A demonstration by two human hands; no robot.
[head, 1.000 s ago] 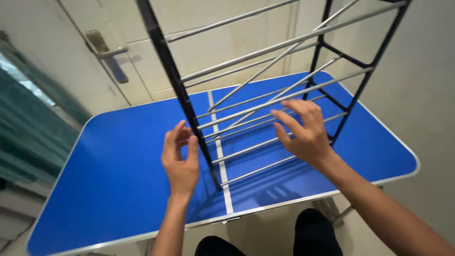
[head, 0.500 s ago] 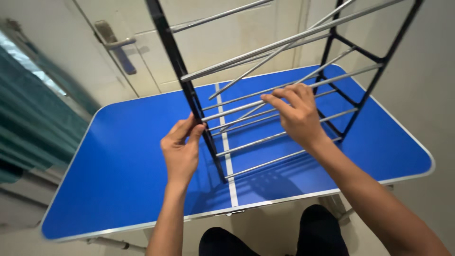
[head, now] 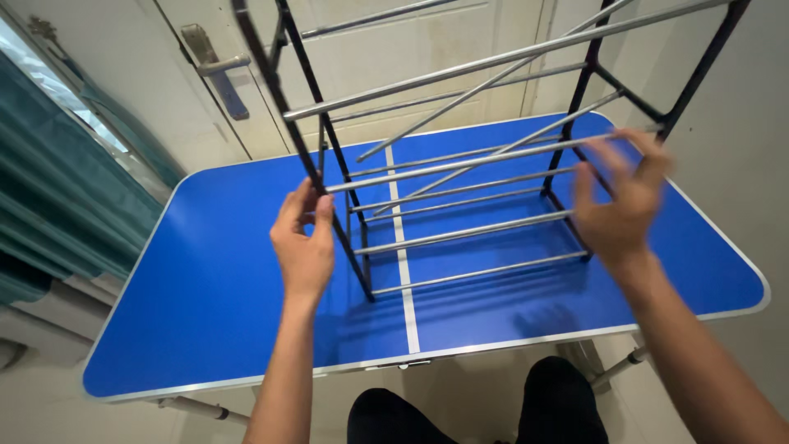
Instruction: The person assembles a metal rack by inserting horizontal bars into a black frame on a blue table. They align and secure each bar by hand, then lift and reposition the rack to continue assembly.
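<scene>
A rack (head: 462, 235) with black posts and several silver bars stands on a blue folding table (head: 205, 288). My left hand (head: 304, 242) is raised beside the rack's front left post, fingers loosely spread and the thumb close to the post; I cannot tell if it touches. My right hand (head: 620, 205) is blurred, fingers apart, in front of the rack's right end near the black post there. It holds nothing.
A white door with a metal lever handle (head: 218, 70) stands behind the table. Teal curtains (head: 49, 189) hang at the left. A white stripe (head: 404, 279) runs across the tabletop. My dark-trousered knees (head: 477, 407) are under the near edge.
My right hand has swung right, off the middle bars toward the right post. My left hand has stayed by the left post, fingers looser. The view has shifted slightly.
</scene>
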